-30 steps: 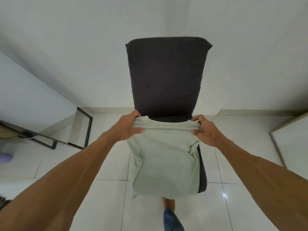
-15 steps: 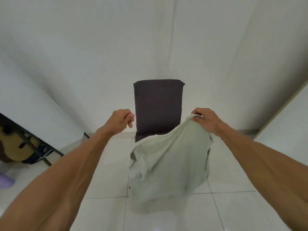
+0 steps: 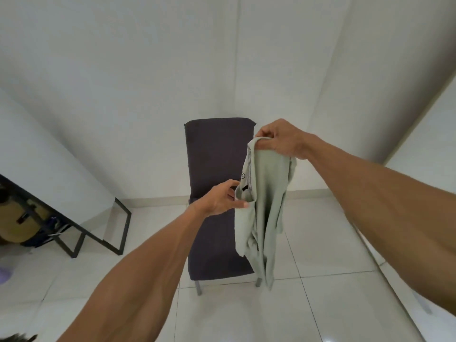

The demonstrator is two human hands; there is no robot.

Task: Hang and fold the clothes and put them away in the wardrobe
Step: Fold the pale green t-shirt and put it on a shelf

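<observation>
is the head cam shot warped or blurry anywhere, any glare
Head view: wide-angle bending bows the wall seams and swells both forearms near the bottom corners; light soft and even, no hard shadows; small glare spot on the floor tiles at bottom right; pale green shirt, right hand and dark chair look sharp, left hand slightly soft.

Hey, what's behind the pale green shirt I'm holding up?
The dark chair stands behind the shirt, with white floor tiles beyond. The shirt covers much of the chair's right edge, so that part cannot be seen.
</observation>
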